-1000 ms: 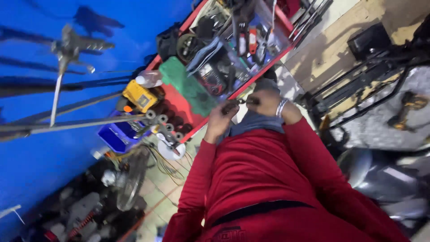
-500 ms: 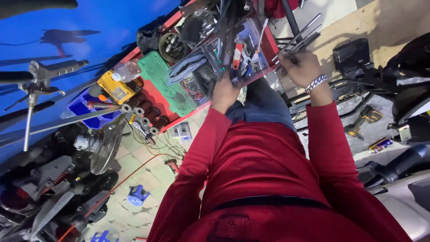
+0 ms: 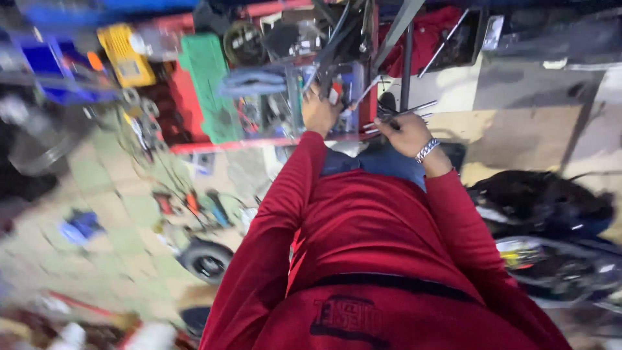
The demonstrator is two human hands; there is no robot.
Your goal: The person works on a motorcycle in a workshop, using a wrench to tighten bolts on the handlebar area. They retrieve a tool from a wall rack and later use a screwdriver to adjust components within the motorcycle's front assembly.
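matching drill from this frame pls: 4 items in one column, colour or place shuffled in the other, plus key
Items:
1. case
2. flat board
3. bracelet
4. left hand

Descriptions:
A. silver, on the right wrist
B. yellow, upper left beside the tray
C. inside the red tool tray
D. green, lying in the tray

Pairs: 1-B, 2-D, 3-A, 4-C

The right hand is closed on thin metal tools.

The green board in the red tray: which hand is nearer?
Left. The left hand is just beside the green board; the right hand is farther off, holding metal rods.
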